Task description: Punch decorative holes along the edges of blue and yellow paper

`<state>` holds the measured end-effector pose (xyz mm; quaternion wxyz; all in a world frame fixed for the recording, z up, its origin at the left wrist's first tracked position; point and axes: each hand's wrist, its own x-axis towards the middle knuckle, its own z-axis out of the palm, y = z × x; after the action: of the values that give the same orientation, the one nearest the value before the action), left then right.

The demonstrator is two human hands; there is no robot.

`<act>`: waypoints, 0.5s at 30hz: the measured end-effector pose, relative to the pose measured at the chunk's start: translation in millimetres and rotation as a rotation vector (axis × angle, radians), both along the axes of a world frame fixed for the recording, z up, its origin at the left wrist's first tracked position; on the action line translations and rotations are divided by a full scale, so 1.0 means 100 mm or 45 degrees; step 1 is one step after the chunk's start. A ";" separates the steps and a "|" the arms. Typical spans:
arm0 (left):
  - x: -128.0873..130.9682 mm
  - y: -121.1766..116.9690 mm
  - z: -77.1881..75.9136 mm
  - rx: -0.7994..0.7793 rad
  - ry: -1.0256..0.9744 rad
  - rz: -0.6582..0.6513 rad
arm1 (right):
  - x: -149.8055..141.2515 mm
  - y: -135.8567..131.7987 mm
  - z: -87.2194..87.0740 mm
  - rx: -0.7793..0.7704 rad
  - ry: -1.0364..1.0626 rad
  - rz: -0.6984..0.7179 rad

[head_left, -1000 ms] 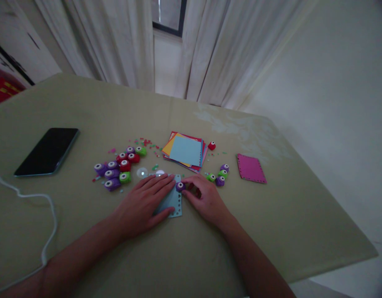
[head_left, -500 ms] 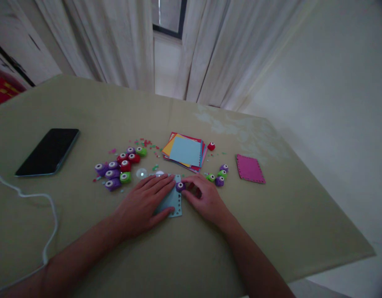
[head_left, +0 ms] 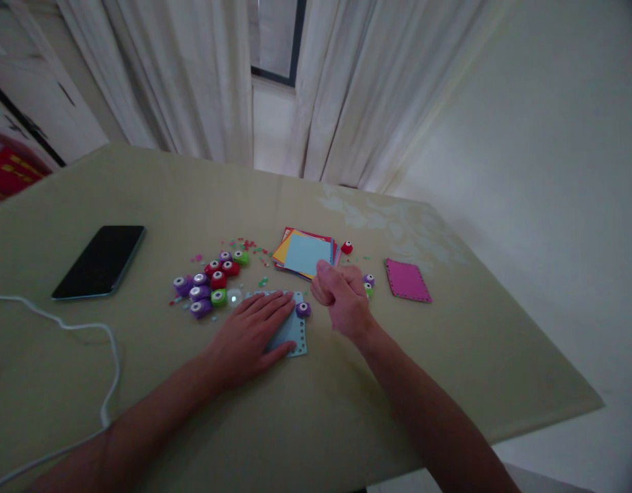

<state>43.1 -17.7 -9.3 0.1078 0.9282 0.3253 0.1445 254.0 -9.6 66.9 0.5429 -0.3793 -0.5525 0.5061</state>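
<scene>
- Blue paper (head_left: 285, 333) lies on the table (head_left: 192, 185) in the head view, partly hidden by the person's left hand (head_left: 246, 339), with small holes along its right edge.
- The purple punch (head_left: 303, 310) sits upright at that edge, above the visible holes, and neither hand grips it.
- The left hand is flat and open, its fingers (head_left: 272, 307) extended across the paper and pinching nothing. An even, flat palm seems the best brace against sliding or creasing, with the fingertips just clear of the punch.
- The right hand (head_left: 344, 298) is curled into a fist in front of the paper stack (head_left: 308, 252), apart from the purple punch; whether its fingers enclose anything, one cannot tell.
- Good handling of the punch would call for upright, centred force: an off-centre push could tip it or drag the edge askew. Lining it up with the existing holes would help the spacing look regular.
- The punch cluster (head_left: 218, 280) and clear disc (head_left: 234, 297) lie to the left of the paper, while the red punch (head_left: 347, 247) and pink card (head_left: 408, 279) lie to the right of the stack. Confetti (head_left: 248, 244) is scattered beyond the cluster.
</scene>
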 end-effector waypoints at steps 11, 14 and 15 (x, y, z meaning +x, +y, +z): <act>0.02 0.00 -0.02 0.000 -0.028 0.006 | -0.12 -0.01 -0.32 -0.170 -0.229 -0.056; 0.01 0.00 -0.03 0.013 -0.030 -0.006 | 0.01 -0.06 -0.21 -0.024 -0.213 -0.212; 0.01 0.00 -0.03 0.017 -0.031 -0.008 | 0.07 -0.08 -0.20 0.039 -0.307 -0.264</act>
<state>44.0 -17.3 -12.1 0.1059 0.9281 0.3202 0.1576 261.0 -17.7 46.6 0.5278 -0.4838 -0.5792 0.3897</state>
